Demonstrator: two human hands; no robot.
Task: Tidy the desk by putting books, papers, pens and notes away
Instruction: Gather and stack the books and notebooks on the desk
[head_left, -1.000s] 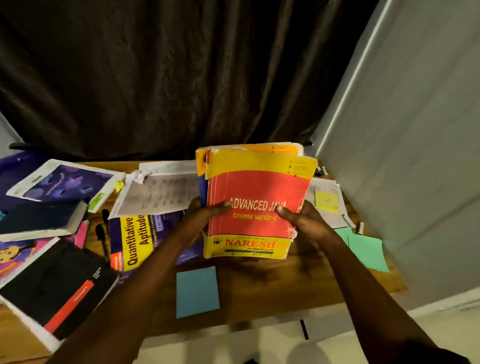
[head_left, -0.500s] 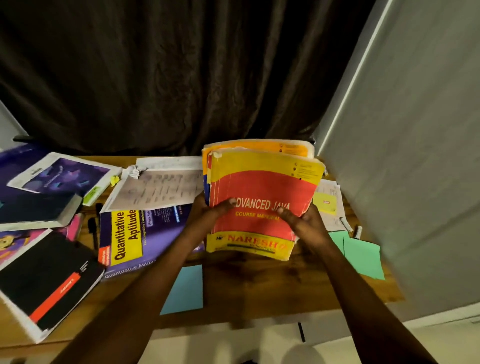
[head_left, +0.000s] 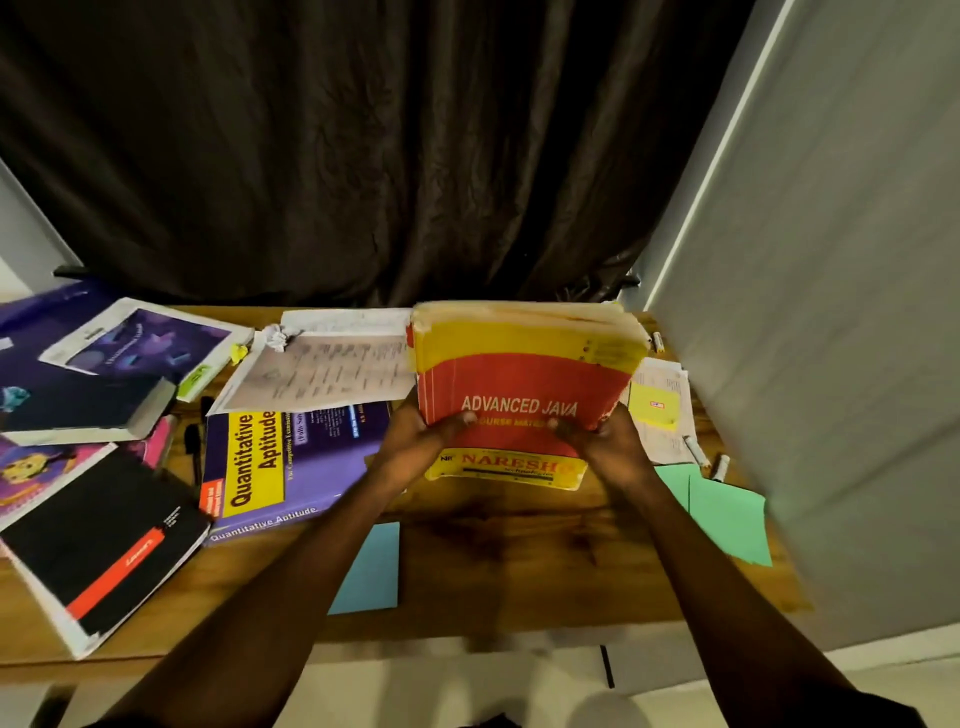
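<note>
A thick stack of books with the red and yellow Advanced Java book (head_left: 524, 379) in front stands tilted on the wooden desk (head_left: 498, 561). My left hand (head_left: 415, 441) grips its lower left side and my right hand (head_left: 608, 447) grips its lower right side, thumbs on the cover. To the left lies the purple Quantitative Aptitude book (head_left: 275, 467) with a printed paper sheet (head_left: 332, 374) over its top. Further left are a black notebook (head_left: 104, 545), a dark thick book (head_left: 88, 405) and a purple-covered book (head_left: 140, 338).
A blue sticky note (head_left: 371, 571) lies at the front between my arms, and green notes (head_left: 722, 514) at the right edge. Papers with a yellow note (head_left: 654, 405) and pens lie behind my right hand. A black marker (head_left: 195, 452) lies left. A dark curtain hangs behind; a wall stands right.
The book stack has tipped further back and moved slightly toward the back of the desk, both hands still gripping it. My view has shifted right.
</note>
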